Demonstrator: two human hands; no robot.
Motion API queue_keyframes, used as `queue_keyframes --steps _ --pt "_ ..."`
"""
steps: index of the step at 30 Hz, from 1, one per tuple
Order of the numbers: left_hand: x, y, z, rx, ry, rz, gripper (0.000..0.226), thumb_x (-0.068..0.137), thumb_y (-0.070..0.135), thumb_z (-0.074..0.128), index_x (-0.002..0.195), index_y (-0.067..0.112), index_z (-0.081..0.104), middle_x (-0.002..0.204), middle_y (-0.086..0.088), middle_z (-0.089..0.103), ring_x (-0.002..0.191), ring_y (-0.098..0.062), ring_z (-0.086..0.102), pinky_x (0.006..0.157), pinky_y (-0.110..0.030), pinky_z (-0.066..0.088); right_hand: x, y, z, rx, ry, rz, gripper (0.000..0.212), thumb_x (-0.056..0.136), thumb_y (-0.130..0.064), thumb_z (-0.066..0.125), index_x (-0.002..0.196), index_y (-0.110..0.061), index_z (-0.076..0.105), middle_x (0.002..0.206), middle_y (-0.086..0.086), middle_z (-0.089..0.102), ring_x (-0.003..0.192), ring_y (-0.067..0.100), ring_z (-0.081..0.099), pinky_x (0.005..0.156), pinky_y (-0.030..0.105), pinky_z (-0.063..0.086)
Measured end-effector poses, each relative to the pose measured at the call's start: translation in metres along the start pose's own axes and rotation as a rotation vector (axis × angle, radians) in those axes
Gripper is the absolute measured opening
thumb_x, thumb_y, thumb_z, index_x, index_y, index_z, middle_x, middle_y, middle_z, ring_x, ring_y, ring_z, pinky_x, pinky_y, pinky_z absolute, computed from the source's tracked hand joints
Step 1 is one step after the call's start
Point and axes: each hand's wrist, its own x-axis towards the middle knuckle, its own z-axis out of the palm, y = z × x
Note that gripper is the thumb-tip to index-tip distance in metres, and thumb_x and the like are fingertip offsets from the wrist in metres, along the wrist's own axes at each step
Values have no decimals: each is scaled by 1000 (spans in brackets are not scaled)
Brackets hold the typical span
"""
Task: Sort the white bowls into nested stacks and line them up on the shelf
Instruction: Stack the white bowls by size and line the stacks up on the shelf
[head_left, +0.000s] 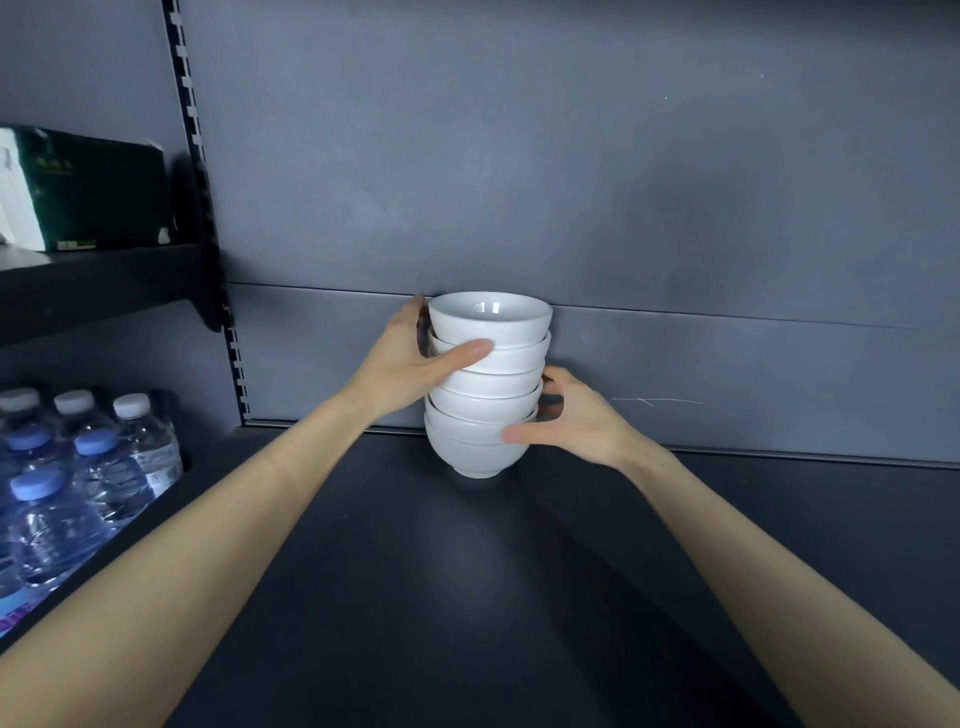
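Note:
A nested stack of several white bowls (488, 384) stands upright on the dark shelf (467, 597), close to the grey back panel. My left hand (415, 364) wraps the upper bowls from the left, thumb across the front, fingers behind. Lower down on the right side, my right hand (576, 415) holds the bottom bowls, thumb in front and fingers curled behind. The stack's foot touches the shelf surface.
Several water bottles (78, 467) with blue and white caps stand in the neighbouring bay at lower left. A dark green box (93, 192) sits on a higher shelf at upper left. A slotted upright (208, 218) divides the bays.

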Motion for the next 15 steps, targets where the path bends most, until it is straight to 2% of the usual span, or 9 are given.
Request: queue_keyframes --steps 1,3,5,8,11,13,15 --pt "-4 4 -2 55 14 1 62 81 31 74 133 19 42 118 29 48 104 20 48 88 -4 39 -3 -2 -4 -28 8 -4 98 57 -45 86 141 -25 39 131 -12 54 120 11 54 101 34 46" --pt "-11 13 -5 228 47 5 79 80 40 74 144 16 33 138 16 41 131 -2 35 100 -11 25 -14 -5 -17 -111 21 -6 88 67 -43 83 141 -22 40 135 -11 49 124 12 50 100 27 41" --pt "-15 26 -7 405 62 89 83 80 44 72 146 13 32 149 3 34 141 -15 22 104 -17 18 -25 -7 -34 -220 36 0 81 75 -41 78 142 -17 41 142 -4 47 125 16 50 100 26 39" --pt "-17 55 1 582 -2 254 71 83 41 69 141 12 41 146 -2 39 142 -19 20 109 -21 17 -43 -9 -68 -374 79 31 71 79 -42 74 139 -15 47 143 1 49 128 20 49 105 30 38" --pt "-13 88 27 671 -88 369 63 85 39 68 138 12 46 138 -6 47 134 -25 33 109 -30 26 -69 -11 -109 -479 147 62 68 82 -40 72 139 -13 47 142 5 50 128 23 48 102 30 38" --pt "-12 112 52 723 -137 442 63 86 40 66 139 13 45 137 -6 48 131 -26 38 108 -35 30 -91 -11 -140 -557 210 80 67 82 -39 72 139 -14 46 142 7 49 130 24 46 102 29 37" --pt "-14 136 81 759 -169 497 65 87 43 63 142 16 40 140 -3 46 131 -24 37 108 -34 28 -118 -7 -171 -632 281 104 67 83 -40 71 140 -16 44 145 7 44 133 26 41 108 36 35"
